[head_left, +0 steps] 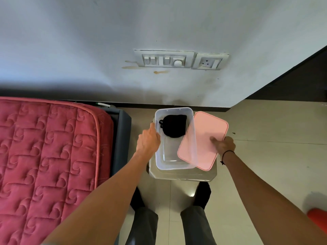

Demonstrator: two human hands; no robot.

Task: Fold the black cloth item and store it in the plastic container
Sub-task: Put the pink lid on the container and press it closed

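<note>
The folded black cloth (174,126) lies inside the clear plastic container (175,165), at its far end. The container stands on a small grey stool (180,175). My left hand (148,140) rests against the container's left wall, fingers curled on its rim. My right hand (224,144) grips the right edge of the pink lid (203,137). The lid is tilted, its left part passing behind the container's right wall, and does not cover the opening.
A bed with a red quilted mattress (49,156) fills the left side. A white wall with switch panels (164,59) rises behind the stool. Pale floor tiles spread to the right, with an orange object (318,218) at the right edge. My legs stand just before the stool.
</note>
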